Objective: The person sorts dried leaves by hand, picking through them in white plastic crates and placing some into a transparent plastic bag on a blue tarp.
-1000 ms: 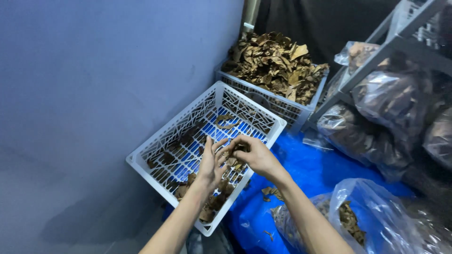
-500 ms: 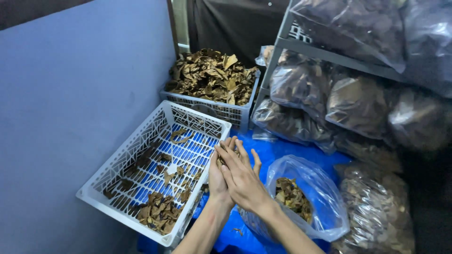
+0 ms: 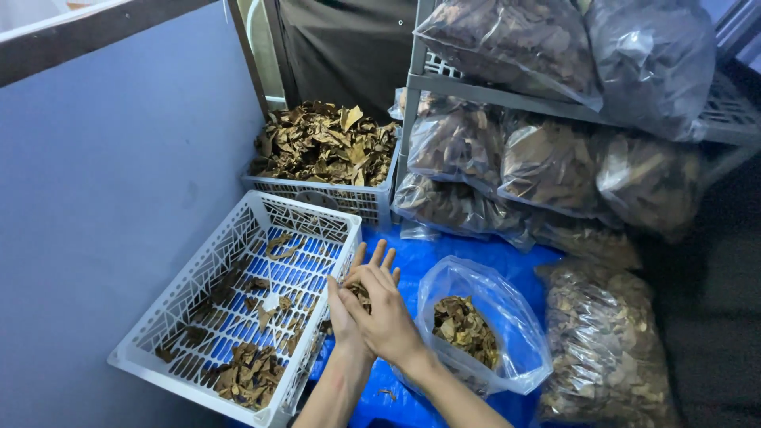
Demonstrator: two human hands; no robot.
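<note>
My left hand [image 3: 339, 315] and my right hand [image 3: 386, 319] are pressed palm to palm, fingers pointing up, with a small clump of dried brown leaves [image 3: 361, 294] caught between them. They hover over the blue tarp [image 3: 444, 254], just right of the white lattice basket [image 3: 190, 273], which holds scattered dried leaves [image 3: 246, 372]. Right of my hands stands an open clear plastic bag [image 3: 515, 325] with a heap of dried leaves [image 3: 464, 325] inside.
A second white basket [image 3: 349, 200] heaped with dried leaves [image 3: 325, 143] sits behind. A grey shelf [image 3: 491, 91] at the right carries bulging clear bags of leaves [image 3: 555, 166]. One more full bag [image 3: 610, 349] lies on the floor. A blue wall [image 3: 103, 198] borders the left.
My hands have come out of the white basket and moved right toward the open bag, now pressed together around leaves. The view has swung right and up.
</note>
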